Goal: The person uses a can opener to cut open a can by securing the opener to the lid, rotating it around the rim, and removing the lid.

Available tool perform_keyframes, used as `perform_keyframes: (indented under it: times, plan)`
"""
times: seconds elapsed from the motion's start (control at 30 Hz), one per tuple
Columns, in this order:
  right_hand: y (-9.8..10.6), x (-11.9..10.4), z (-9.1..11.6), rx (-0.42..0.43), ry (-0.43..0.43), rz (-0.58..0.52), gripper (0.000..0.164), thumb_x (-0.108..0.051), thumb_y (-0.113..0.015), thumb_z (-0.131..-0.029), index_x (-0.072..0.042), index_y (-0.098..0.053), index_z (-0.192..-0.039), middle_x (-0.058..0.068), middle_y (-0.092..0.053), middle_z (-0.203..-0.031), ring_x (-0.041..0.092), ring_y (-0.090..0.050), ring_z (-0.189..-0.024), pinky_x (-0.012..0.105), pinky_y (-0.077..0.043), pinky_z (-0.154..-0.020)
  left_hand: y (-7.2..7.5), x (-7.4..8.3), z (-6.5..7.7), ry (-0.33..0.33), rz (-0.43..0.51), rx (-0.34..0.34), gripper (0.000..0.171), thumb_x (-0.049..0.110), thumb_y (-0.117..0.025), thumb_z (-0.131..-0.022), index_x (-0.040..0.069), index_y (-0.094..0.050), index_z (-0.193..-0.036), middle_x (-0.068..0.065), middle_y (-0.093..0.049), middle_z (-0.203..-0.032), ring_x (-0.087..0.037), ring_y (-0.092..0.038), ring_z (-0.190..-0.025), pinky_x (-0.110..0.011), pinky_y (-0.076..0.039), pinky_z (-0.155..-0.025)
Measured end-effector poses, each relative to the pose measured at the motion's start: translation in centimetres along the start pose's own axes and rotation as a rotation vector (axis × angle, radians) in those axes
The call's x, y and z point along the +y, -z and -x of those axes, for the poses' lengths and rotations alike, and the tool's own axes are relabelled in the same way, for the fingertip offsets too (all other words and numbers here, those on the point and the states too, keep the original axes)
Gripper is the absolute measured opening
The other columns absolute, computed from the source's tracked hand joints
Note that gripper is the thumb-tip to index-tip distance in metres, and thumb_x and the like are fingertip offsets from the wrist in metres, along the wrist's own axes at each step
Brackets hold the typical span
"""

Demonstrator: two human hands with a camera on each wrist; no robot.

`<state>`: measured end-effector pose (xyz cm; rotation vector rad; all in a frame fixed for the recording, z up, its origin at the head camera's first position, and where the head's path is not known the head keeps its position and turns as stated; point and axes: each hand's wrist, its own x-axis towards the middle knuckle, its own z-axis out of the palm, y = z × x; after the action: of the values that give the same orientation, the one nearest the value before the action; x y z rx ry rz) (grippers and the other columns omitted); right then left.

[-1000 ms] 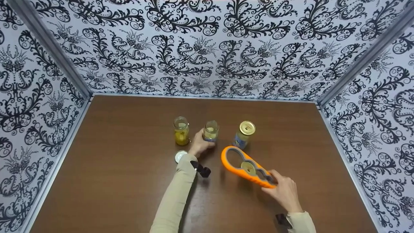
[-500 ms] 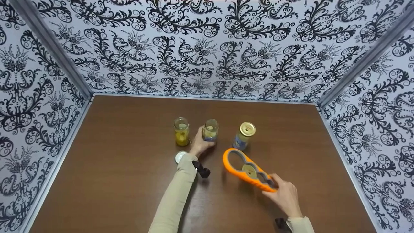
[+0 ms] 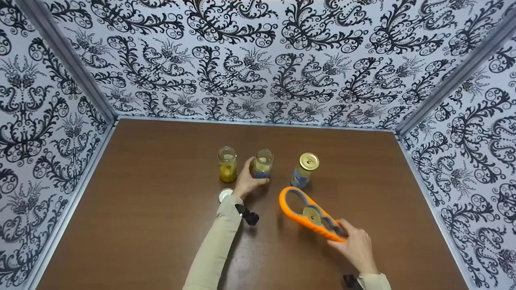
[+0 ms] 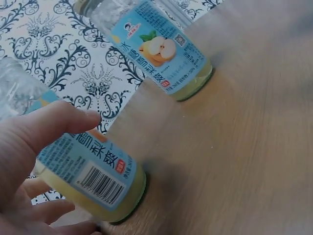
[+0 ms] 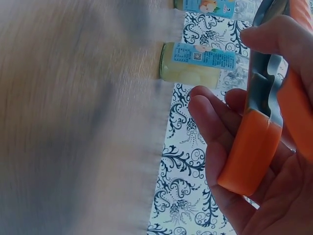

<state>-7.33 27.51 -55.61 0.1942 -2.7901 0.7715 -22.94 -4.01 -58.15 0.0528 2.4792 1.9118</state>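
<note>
My left hand [image 3: 248, 182] is loosely spread at the open glass jar [image 3: 263, 165] in the middle. In the left wrist view its thumb [image 4: 73, 117] lies across the jar's blue label [image 4: 93, 152], with the other fingers relaxed beside the glass. My right hand [image 3: 356, 245] grips the narrow end of an orange and grey multi-size jar opener [image 3: 298, 215], held over the table. A gold lid [image 3: 311, 215] sits in one of its openings. Just beyond the opener's wide end stands a jar with a gold lid [image 3: 309, 161].
Left of my left hand stands another open jar [image 3: 227, 171] with yellow contents. A white disc, looking like an upturned lid [image 3: 225, 195], lies beside my left wrist. Patterned walls [image 3: 258, 72] enclose the brown table [image 3: 161, 225] at the back and sides.
My left hand has loosened around the middle jar and drawn slightly back to the left. My right hand has lowered the opener slightly toward me, the gold lid still in it.
</note>
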Motion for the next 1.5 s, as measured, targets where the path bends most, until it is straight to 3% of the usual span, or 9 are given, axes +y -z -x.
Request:
perform_keyframes:
  times: [0.33,0.57,0.77,0.97,1.07,1.17,1.37,1.5]
  plan:
    - [0.0,-0.3,0.0,-0.009,-0.007,-0.003,0.044,-0.014,-0.089,-0.055,-0.013,-0.07,-0.094,0.001,-0.067,-0.071,0.018,-0.056,-0.056,0.039,-0.042,-0.052,0.4,1.6,1.6,0.006,0.086,0.006,0.092,0.006,-0.083,-0.07,0.008,-0.034,-0.148,-0.02,-0.04,-0.145,-0.036,-0.039,-0.13,-0.05,-0.028,-0.108]
    - [0.1,-0.6,0.0,-0.017,-0.003,-0.015,0.045,-0.014,-0.088,-0.055,-0.013,-0.07,-0.096,0.002,-0.069,-0.077,0.019,-0.056,-0.058,0.04,-0.042,-0.054,1.1,2.7,2.9,-0.025,0.063,0.005,0.094,0.005,-0.084,-0.07,0.012,-0.034,-0.149,-0.02,-0.028,-0.153,-0.036,-0.028,-0.138,-0.051,-0.022,-0.111]
    - [-0.3,-0.5,0.0,-0.022,-0.004,-0.025,0.047,-0.012,-0.087,-0.054,-0.013,-0.07,-0.099,0.005,-0.07,-0.085,0.023,-0.061,-0.067,0.044,-0.045,-0.058,2.0,3.3,4.4,-0.024,0.066,-0.043,0.093,0.003,-0.082,-0.071,0.01,-0.033,-0.149,-0.024,-0.019,-0.155,-0.039,-0.018,-0.141,-0.055,-0.019,-0.111]
    - [-0.6,-0.7,0.0,-0.032,0.014,-0.024,0.049,-0.012,-0.087,-0.055,-0.011,-0.07,-0.101,0.008,-0.07,-0.094,0.026,-0.064,-0.075,0.048,-0.048,-0.063,2.3,3.0,5.8,-0.053,0.068,-0.061,0.087,0.004,-0.082,-0.072,0.003,-0.037,-0.146,-0.027,-0.02,-0.154,-0.043,-0.017,-0.14,-0.056,-0.018,-0.11]
    - [-0.6,-0.8,0.0,-0.039,0.002,-0.026,0.049,-0.011,-0.088,-0.055,-0.011,-0.07,-0.101,0.008,-0.07,-0.094,0.026,-0.064,-0.076,0.048,-0.049,-0.064,1.8,1.9,6.3,-0.057,0.056,-0.054,0.082,0.005,-0.082,-0.072,0.0,-0.042,-0.143,-0.029,-0.026,-0.15,-0.045,-0.021,-0.138,-0.056,-0.02,-0.11]
    - [-0.7,-1.0,-0.1,-0.045,-0.007,-0.033,0.049,-0.011,-0.088,-0.055,-0.011,-0.07,-0.101,0.007,-0.07,-0.092,0.025,-0.064,-0.075,0.047,-0.049,-0.064,1.3,1.2,7.0,-0.057,0.124,-0.064,0.073,0.0,-0.079,-0.073,-0.006,-0.045,-0.137,-0.031,-0.035,-0.145,-0.047,-0.028,-0.134,-0.055,-0.026,-0.108]
    - [-1.0,-1.6,-0.4,-0.046,-0.005,-0.043,0.048,-0.012,-0.088,-0.055,-0.011,-0.07,-0.1,0.006,-0.07,-0.091,0.025,-0.064,-0.076,0.047,-0.049,-0.065,0.3,0.4,8.2,-0.025,0.359,-0.129,0.057,-0.011,-0.067,-0.077,-0.015,-0.047,-0.131,-0.032,-0.046,-0.135,-0.048,-0.041,-0.126,-0.056,-0.032,-0.104]
    - [-1.2,-2.1,-0.7,-0.033,-0.005,-0.054,0.047,-0.011,-0.087,-0.056,-0.012,-0.069,-0.099,0.005,-0.07,-0.09,0.026,-0.064,-0.076,0.047,-0.049,-0.065,-0.2,0.4,8.8,-0.003,0.429,-0.163,0.05,-0.016,-0.061,-0.078,-0.015,-0.05,-0.128,-0.031,-0.052,-0.129,-0.045,-0.048,-0.121,-0.055,-0.036,-0.102]
